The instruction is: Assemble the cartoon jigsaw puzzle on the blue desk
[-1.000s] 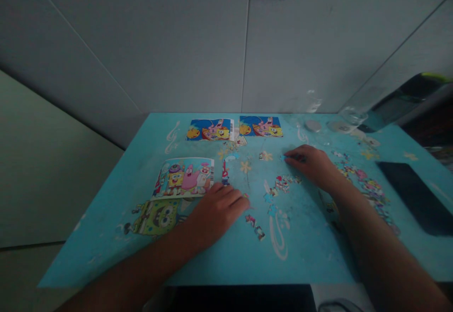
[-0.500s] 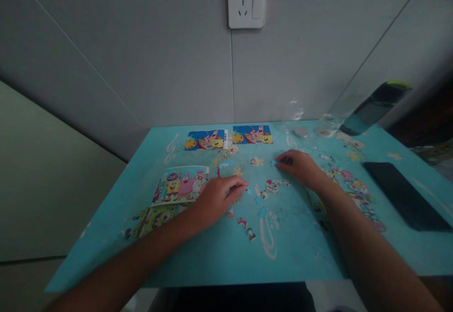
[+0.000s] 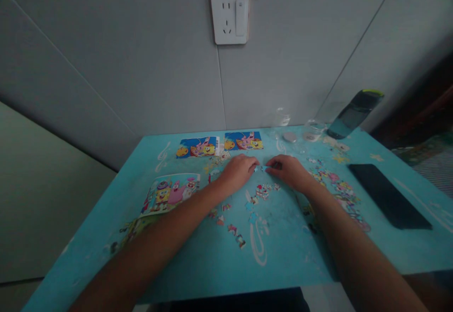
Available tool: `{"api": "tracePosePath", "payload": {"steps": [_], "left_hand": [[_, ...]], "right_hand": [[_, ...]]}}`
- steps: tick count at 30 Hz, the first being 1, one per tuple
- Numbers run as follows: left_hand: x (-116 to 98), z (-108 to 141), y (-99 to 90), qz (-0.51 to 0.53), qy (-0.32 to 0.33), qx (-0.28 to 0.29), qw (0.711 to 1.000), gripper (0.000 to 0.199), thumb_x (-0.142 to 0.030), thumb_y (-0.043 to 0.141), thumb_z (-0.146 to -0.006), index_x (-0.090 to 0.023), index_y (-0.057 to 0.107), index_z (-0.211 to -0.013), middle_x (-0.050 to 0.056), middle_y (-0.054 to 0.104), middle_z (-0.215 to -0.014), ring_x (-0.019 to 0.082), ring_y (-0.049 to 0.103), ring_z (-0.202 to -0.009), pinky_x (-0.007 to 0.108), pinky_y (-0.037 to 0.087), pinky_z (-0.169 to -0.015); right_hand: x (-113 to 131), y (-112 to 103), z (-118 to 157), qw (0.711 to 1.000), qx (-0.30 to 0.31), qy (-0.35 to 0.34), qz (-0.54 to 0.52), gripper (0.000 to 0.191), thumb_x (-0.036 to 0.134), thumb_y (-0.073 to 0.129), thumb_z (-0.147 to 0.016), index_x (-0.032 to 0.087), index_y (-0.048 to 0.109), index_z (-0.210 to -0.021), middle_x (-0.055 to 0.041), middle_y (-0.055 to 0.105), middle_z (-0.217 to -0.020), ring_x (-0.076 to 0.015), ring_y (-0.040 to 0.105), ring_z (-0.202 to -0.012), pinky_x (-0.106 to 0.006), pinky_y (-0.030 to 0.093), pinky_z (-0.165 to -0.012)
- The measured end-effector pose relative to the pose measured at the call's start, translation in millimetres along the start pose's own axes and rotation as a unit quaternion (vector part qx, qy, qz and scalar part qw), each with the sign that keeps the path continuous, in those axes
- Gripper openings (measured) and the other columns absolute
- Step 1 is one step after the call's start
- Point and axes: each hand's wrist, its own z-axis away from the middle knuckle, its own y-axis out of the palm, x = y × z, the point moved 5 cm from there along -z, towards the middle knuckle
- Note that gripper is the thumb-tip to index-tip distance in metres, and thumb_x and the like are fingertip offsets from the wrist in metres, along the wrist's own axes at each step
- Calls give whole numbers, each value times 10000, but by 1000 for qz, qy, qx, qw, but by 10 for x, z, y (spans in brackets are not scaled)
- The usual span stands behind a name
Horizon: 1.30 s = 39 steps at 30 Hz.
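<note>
My left hand pinches a small blue jigsaw piece between thumb and fingertips. Facing it closely, my right hand grips another light-blue jigsaw piece. The two pieces are side by side just above or on the table; whether they touch is too small to tell. Below the hands lie a joined cluster of puzzle pieces, loose blue pieces and a pair of colourful pieces. A cartoon picture sheet lies left of my left forearm, which partly covers a greenish picture.
Two blue cartoon cards lie along the back. Many loose pieces are heaped at right, beside a dark flat slab. A tilted bottle, clear containers and a round lid stand near the wall.
My left hand has moved up and right with its piece, toward my right hand. The two pieces are now close together. The camera view has shifted a little.
</note>
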Motion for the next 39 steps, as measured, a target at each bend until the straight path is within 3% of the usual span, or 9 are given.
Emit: {"api": "tracePosePath", "payload": {"steps": [4,7,10,20,39], "left_hand": [[-27,-41,31,-44,9,-9,999,352,-385,633,-991,-171,603,-1269,98,620,-1283,230,645,-1099,450,567,-938],[-56,-46,42,-69,5,-21,997,188,-287,580,-1018,-175,667,-1143,72,668,-1152,229,632,-1095,446,531,-969],[-82,-8,37,-88,6,-31,996,191,-203,515,-1032,-184,701,-1073,71,683,-1056,245,612,-1082,428,496,-952],[-186,243,-23,-97,68,-13,993,219,-186,519,-1026,-210,700,-1146,50,696,-1216,223,602,-1141,398,435,-973],[-240,258,-14,-94,85,-7,992,196,-149,564,-981,-203,700,-1112,58,701,-1178,228,611,-1141,402,452,-974]], "right_hand": [[-20,12,-12,1000,0,-3,-1,174,298,692,-857,195,782,-966,-51,758,-887,-183,658,-760,-291,483,-704],[-37,23,-20,1000,1,-2,0,169,295,702,-850,191,781,-958,-52,753,-890,-181,651,-762,-287,474,-705],[-41,23,-18,1000,2,-2,-1,174,298,699,-859,193,781,-972,-49,749,-890,-180,647,-759,-286,469,-698],[-22,13,-1,1000,0,1,-2,174,285,717,-864,179,774,-990,-63,747,-924,-189,651,-792,-295,470,-719],[15,26,7,1000,-5,-9,20,210,295,684,-881,176,786,-1021,-84,731,-962,-206,650,-811,-332,493,-768]]}}
